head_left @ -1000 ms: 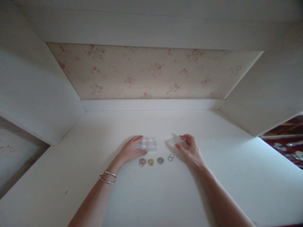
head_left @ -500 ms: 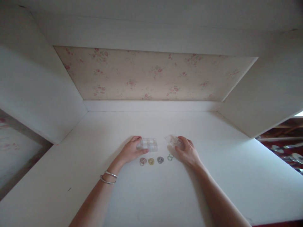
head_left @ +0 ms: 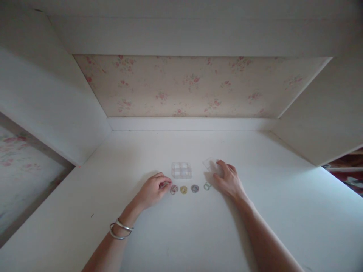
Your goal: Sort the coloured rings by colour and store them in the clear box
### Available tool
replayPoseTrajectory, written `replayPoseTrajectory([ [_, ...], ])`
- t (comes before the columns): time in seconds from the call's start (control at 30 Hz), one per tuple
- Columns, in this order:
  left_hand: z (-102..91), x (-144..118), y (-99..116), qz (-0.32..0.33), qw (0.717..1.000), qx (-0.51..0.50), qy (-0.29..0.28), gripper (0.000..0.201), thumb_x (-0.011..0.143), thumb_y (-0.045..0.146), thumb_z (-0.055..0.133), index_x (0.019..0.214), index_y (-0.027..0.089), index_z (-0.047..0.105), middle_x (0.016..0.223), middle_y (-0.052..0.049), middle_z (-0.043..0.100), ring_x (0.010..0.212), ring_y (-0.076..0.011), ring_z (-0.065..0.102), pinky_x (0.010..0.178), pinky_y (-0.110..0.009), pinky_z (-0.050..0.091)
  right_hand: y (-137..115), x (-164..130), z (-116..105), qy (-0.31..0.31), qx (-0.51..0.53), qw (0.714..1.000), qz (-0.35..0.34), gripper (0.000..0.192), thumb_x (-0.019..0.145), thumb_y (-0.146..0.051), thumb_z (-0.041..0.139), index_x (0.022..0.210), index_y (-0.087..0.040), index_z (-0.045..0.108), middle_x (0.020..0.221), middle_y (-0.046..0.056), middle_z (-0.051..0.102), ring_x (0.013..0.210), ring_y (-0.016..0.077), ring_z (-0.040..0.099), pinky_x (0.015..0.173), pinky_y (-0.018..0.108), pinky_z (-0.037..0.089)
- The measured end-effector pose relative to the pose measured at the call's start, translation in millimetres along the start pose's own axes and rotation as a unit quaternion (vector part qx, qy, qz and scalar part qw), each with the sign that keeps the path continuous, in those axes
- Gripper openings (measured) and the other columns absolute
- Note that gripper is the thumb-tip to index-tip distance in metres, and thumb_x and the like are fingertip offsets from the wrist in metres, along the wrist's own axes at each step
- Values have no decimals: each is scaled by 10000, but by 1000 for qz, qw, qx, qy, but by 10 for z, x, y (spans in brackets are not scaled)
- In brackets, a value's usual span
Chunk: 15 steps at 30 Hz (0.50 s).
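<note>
A clear plastic box [head_left: 182,171] with small compartments lies on the white tabletop, with neither hand touching it. My left hand [head_left: 153,190] is just left of the pile of pinkish rings [head_left: 174,189], thumb and forefinger pinched together; anything between the tips is too small to make out. To the right of the pile lie yellow rings [head_left: 183,190], grey-purple rings [head_left: 194,189] and pale green rings [head_left: 207,186] in a row. Thumb and fingers of my right hand [head_left: 228,179] are around the right end of a clear plastic lid [head_left: 210,164], partly covering it.
The white tabletop [head_left: 181,230] runs back to a low white ledge [head_left: 193,124] and flowered wallpaper [head_left: 193,83]. White side panels stand left and right. A small dark sliver [head_left: 92,215] lies at the left. Shelves with items [head_left: 348,170] show at the far right.
My left hand has let go of the box and moved down beside the pinkish rings, its fingers drawing together. My right hand stays at the lid, which now looks flatter. The view has shifted slightly.
</note>
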State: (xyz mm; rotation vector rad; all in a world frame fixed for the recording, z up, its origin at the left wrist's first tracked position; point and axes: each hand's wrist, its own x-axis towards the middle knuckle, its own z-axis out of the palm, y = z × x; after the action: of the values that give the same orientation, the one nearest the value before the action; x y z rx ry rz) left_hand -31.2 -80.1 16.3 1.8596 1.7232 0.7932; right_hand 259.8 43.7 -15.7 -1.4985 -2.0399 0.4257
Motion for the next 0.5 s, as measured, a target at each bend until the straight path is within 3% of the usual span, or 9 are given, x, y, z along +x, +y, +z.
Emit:
replayPoseTrajectory([
  [0.1, 5, -6, 60, 4, 999, 14, -42, 280, 837, 437, 515, 876, 223, 691, 788, -15, 588, 683, -131, 528, 620, -233, 407, 48, -1, -32, 40, 69, 997, 15, 376, 738, -318, 506, 1102, -258, 580, 1205, 74, 564, 1150, 280, 446, 975, 441, 349],
  [0.23, 28, 7, 53, 2, 997, 31, -68, 256, 819, 436, 550, 883, 236, 697, 820, -11, 596, 695, -123, 538, 623, -219, 407, 140, 5, -62, 81, 153, 982, 79, 320, 759, -388, 487, 1014, -248, 618, 1088, 72, 599, 1009, 251, 543, 900, 403, 402],
  [0.5, 52, 34, 29, -3, 997, 32, -70, 230, 835, 401, 545, 837, 232, 702, 756, 0, 559, 659, -110, 521, 583, -209, 381, 163, 39, -53, 78, 192, 974, 94, 315, 769, -495, 518, 909, -237, 632, 993, 32, 615, 895, 208, 584, 783, 312, 422],
])
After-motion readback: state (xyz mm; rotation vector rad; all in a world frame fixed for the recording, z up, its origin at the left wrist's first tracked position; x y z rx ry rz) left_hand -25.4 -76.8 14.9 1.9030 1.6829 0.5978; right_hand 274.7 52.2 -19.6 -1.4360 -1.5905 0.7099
